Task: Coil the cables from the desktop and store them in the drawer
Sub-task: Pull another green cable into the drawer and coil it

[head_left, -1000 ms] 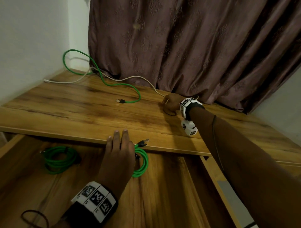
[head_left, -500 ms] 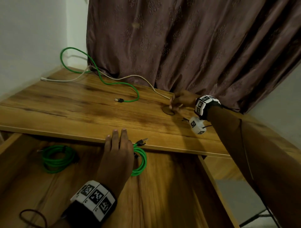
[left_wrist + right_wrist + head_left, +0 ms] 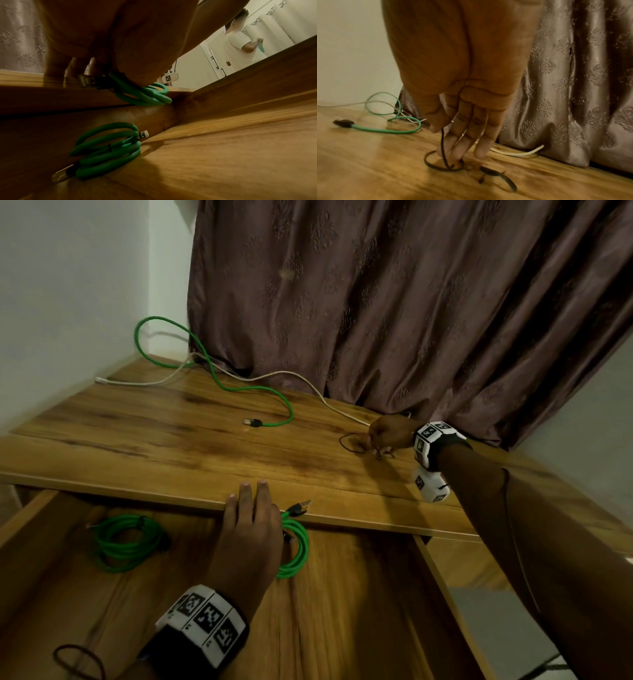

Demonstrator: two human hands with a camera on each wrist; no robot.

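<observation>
My left hand (image 3: pixel 250 529) rests at the front edge of the desktop (image 3: pixel 171 440), fingers on the wood, holding a coiled green cable (image 3: pixel 298 549) (image 3: pixel 145 94) over the open drawer (image 3: pixel 359 594). A second green coil (image 3: pixel 126 542) (image 3: pixel 109 150) lies on the drawer floor. At the back right, by the curtain, my right hand (image 3: pixel 390 433) (image 3: pixel 443 135) pinches a thin black loop tie (image 3: pixel 351 443) (image 3: pixel 443 167) between thumb and fingers. A loose green cable (image 3: pixel 260 392) (image 3: pixel 385 130) and a white cable (image 3: pixel 301 378) (image 3: pixel 517 153) trail across the desktop.
A heavy curtain (image 3: pixel 376 302) hangs along the desk's back edge and white walls close the left corner. Another black tie (image 3: pixel 498 175) lies just right of my right hand. A black band (image 3: pixel 78 662) sits by my left wrist. A person (image 3: pixel 240 43) stands far off.
My right hand has shifted a little to the right along the back of the desk, uncovering the black loop, and now pinches its strand. My left hand and its coil have stayed put.
</observation>
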